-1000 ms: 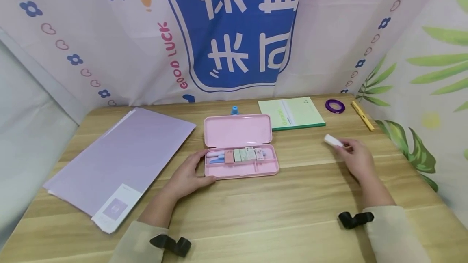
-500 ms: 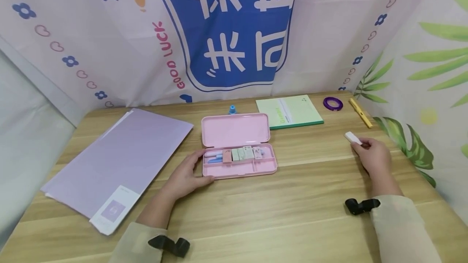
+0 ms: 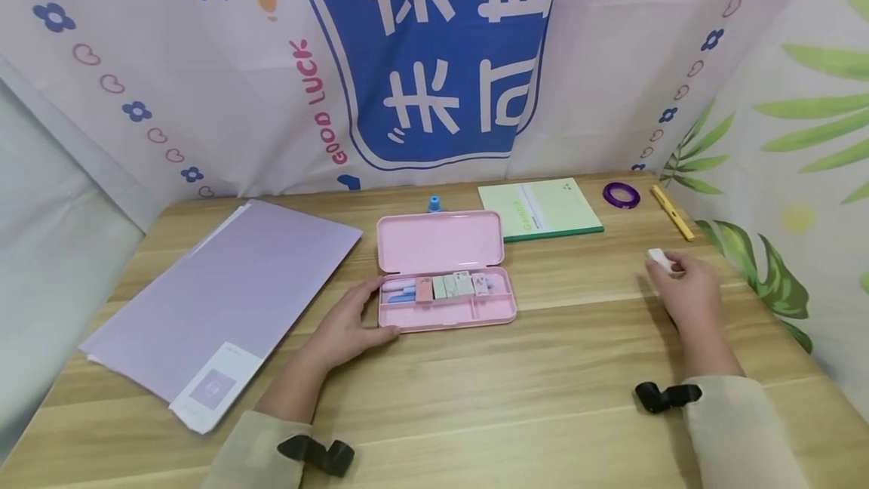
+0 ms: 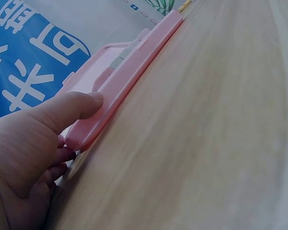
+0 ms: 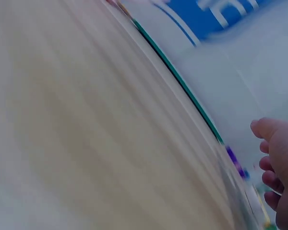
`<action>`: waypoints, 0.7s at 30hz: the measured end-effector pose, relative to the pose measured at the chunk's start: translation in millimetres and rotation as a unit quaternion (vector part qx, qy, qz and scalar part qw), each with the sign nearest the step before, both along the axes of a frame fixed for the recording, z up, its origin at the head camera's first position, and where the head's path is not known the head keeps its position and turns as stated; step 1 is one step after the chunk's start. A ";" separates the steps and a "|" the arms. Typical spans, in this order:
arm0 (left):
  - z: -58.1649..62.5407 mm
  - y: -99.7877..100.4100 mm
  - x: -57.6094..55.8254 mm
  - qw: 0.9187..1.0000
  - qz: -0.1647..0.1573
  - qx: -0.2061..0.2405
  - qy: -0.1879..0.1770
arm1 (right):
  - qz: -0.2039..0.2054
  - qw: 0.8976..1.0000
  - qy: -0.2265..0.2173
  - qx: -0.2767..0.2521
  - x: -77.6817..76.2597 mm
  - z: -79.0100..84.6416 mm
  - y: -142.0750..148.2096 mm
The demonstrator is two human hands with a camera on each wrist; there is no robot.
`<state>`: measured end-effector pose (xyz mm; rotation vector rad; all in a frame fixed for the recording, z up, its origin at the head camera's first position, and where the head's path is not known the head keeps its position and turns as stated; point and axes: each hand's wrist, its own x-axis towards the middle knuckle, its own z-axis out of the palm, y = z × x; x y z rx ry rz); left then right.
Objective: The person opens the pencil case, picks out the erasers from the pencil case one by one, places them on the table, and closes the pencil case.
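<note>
An opened pink pencil case (image 3: 414,317) lies on the table, its lid tipped back. My left hand (image 3: 344,327) holds its left end. In the left wrist view the thumb of the left hand (image 4: 33,139) presses the front wall of the case, with the other fingers around the corner. Inside the back compartment are blue and white pens (image 3: 400,296) and a row of small pink and green blocks (image 3: 448,287) like erasers. My right hand (image 3: 689,289) pinches a small white block (image 3: 658,257) above the table's right side; in the right wrist view its fingers hide the block.
A purple folder (image 3: 237,285) with a white label lies to the left. Behind the case stands a small blue item (image 3: 434,204). A green notebook (image 3: 543,206), a purple tape roll (image 3: 621,195) and a yellow pen (image 3: 672,213) lie along the back right. A printed curtain (image 3: 597,81) hangs behind.
My right hand has moved to the right with the white block, which has turned in its fingers and shows less now. The left hand stays on the pencil case.
</note>
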<state>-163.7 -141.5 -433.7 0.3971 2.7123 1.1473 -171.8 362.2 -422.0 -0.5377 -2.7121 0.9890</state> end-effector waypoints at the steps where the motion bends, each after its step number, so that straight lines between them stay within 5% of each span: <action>1: -0.1 0.2 -0.3 1.000 -0.001 0.000 0.001 | 0.016 1.000 0.016 -0.003 0.8 1.4 -10.8; 4: -0.7 0.8 -1.3 1.000 -0.003 -0.003 0.008 | 0.082 0.995 0.055 -0.014 1.2 2.5 -50.5; 12: -1.8 0.7 -0.6 1.000 -0.004 -0.003 0.009 | 0.239 0.970 0.042 0.022 4.3 1.8 -156.4; 17: -1.2 0.0 0.1 1.000 -0.003 -0.005 0.007 | 0.277 0.958 0.038 0.060 2.9 0.0 -194.0; 21: -1.2 -0.5 0.3 1.000 -0.002 -0.008 0.006 | 0.271 0.959 0.035 0.080 0.8 -2.3 -204.8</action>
